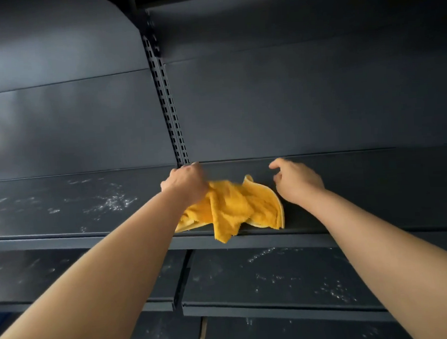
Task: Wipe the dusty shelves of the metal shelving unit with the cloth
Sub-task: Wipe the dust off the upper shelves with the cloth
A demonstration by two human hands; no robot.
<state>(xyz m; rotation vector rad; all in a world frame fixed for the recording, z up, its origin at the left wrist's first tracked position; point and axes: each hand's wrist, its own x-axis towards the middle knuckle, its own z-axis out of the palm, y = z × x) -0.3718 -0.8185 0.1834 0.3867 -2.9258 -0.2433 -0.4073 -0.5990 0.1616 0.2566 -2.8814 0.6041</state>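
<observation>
- Yellow cloth [235, 205] on shelf [62, 205], its left end clutched in the curled fingers of your left hand [185, 183].
- Your right hand [295, 180] just beside cloth, fingers loosely curled, empty; both arms outstretched.

Centre of frame: the left hand [185, 182] grips the yellow cloth [235, 205] on the upper shelf [375, 186]; one corner of the cloth hangs over the front edge. The right hand [296, 180] is just right of it, fingers loosely curled, holding nothing. White dust marks show at left on this shelf and on the lower shelf [276, 276]
</observation>
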